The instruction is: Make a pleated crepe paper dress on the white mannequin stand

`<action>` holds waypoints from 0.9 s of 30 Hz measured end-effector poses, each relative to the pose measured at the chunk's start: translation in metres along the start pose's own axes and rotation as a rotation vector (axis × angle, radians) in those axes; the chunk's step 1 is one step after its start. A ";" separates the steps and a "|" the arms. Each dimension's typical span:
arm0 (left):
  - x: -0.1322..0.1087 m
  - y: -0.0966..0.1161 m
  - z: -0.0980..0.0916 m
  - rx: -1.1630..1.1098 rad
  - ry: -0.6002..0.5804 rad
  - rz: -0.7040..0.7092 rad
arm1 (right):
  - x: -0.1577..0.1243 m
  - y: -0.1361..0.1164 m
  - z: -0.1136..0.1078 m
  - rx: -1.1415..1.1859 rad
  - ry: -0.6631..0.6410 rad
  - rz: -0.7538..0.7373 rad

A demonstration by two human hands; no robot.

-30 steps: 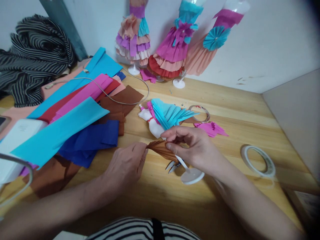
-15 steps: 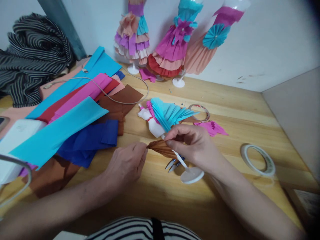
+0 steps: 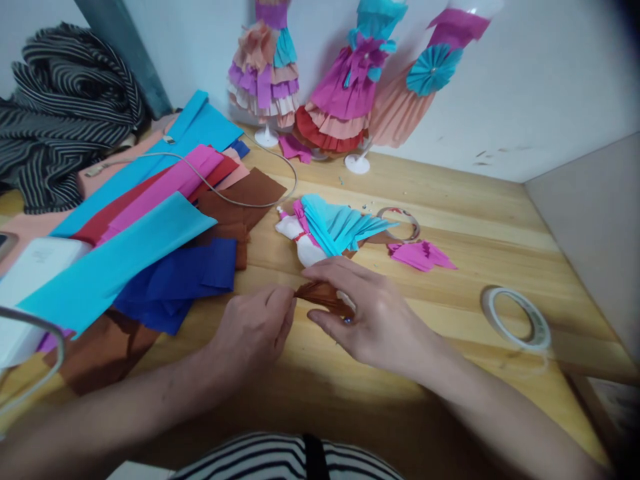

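My left hand (image 3: 257, 323) pinches the gathered tip of a pleated piece of brown crepe paper (image 3: 324, 295) between thumb and fingers. Around the fanned end of that paper is my right hand (image 3: 373, 310), its thumb and fingers spread apart; the paper lies in the gap, and whether it touches the palm is hidden. Just beyond, a small white dress form (image 3: 309, 252) lies on its side, dressed in a pleated turquoise paper (image 3: 337, 223) and a magenta strip. My right hand covers its stand. A bit of a small blue thing shows below the right fingers.
Paper sheets in several colours, such as a turquoise strip (image 3: 120, 257) and blue paper (image 3: 185, 280), pile up at left with a cable across them. Three dressed forms, one in a magenta skirt (image 3: 343, 93), stand by the wall. At right lies a tape roll (image 3: 540, 327).
My right hand has let go of the brown paper's edge and opened, shifting slightly left and down over it. The stand and small tool below are now covered. My left hand stays in place.
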State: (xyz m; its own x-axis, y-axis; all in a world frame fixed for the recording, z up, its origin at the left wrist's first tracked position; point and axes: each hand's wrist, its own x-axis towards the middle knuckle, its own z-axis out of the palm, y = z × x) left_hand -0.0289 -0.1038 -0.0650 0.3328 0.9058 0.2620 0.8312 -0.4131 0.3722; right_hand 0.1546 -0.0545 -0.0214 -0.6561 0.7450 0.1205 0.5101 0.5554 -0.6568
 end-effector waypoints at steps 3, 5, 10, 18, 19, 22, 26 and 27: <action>0.001 0.001 -0.001 0.004 0.038 0.031 | 0.004 0.000 0.001 0.048 0.028 0.019; 0.002 0.002 -0.002 0.003 0.048 0.036 | 0.005 0.002 0.000 0.042 0.035 0.020; 0.002 0.001 -0.002 -0.024 0.004 0.003 | 0.004 0.007 -0.005 -0.048 0.026 -0.077; 0.000 0.001 -0.002 -0.112 -0.069 -0.043 | 0.003 0.012 -0.011 -0.176 -0.045 -0.189; 0.001 0.001 -0.002 -0.121 -0.076 -0.047 | 0.003 0.013 -0.011 -0.193 -0.048 -0.205; 0.001 0.001 -0.003 -0.126 -0.104 -0.052 | 0.004 0.015 -0.012 -0.229 -0.047 -0.251; 0.000 0.001 -0.002 -0.113 -0.119 -0.036 | 0.005 0.018 -0.016 -0.243 -0.059 -0.298; 0.000 0.001 -0.002 -0.113 -0.117 -0.030 | 0.006 0.018 -0.016 -0.250 -0.066 -0.314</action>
State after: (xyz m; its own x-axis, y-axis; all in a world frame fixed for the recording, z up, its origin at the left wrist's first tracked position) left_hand -0.0296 -0.1047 -0.0628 0.3639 0.9199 0.1459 0.7883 -0.3876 0.4778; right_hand 0.1691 -0.0343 -0.0204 -0.8316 0.5041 0.2330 0.3934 0.8309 -0.3935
